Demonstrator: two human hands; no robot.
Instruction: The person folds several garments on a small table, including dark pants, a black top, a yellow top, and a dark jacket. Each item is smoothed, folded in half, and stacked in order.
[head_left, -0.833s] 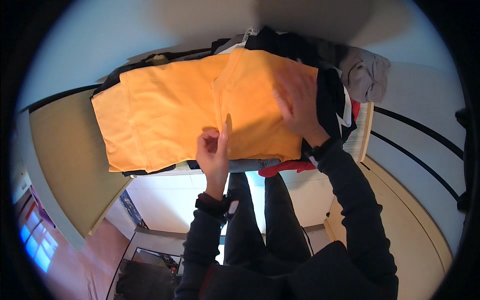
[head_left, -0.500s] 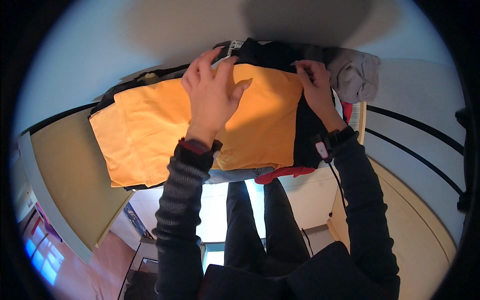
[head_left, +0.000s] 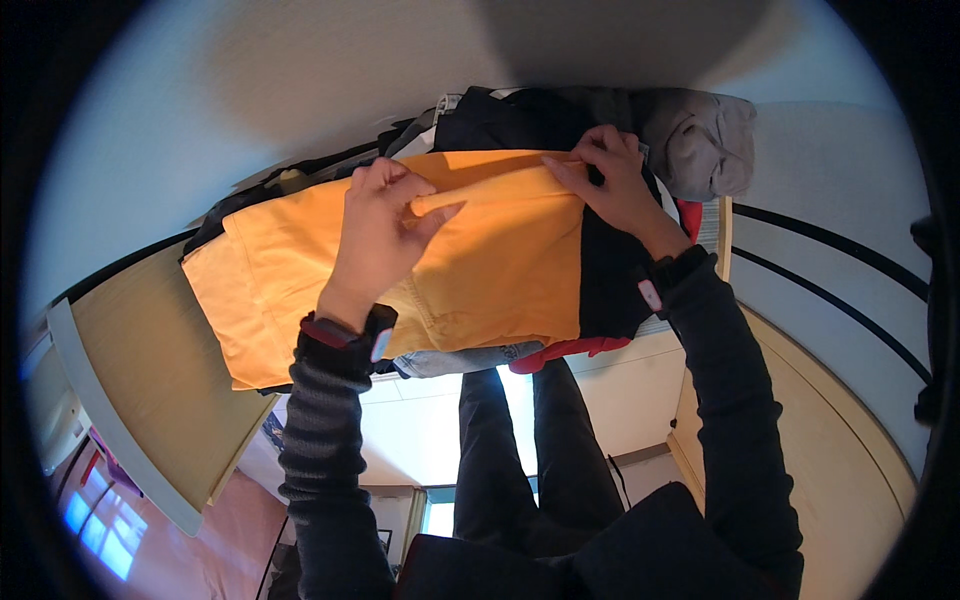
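A folded orange garment (head_left: 500,270) lies across a pile of clothes; its exact kind is hard to tell. My right hand (head_left: 622,195) pinches the garment's far right corner between thumb and fingers. Closer to the middle, my left hand (head_left: 375,235) has its thumb and fingers around the same far edge, and a raised strip of cloth runs between both hands. Black cloth (head_left: 612,270) shows beneath the garment on the right, and more black clothing (head_left: 510,118) is bunched just beyond it.
A rolled grey-beige garment (head_left: 697,145) sits at the far right by the wall. Red cloth (head_left: 570,352) and greyish-blue cloth (head_left: 455,360) stick out at the near side. Pale wooden panels (head_left: 165,370) flank the pile, with black rails (head_left: 830,250) to the right.
My left hand has moved left and nearer, and now holds the orange edge. My right hand has closed on the corner. The far edge is lifted into a fold.
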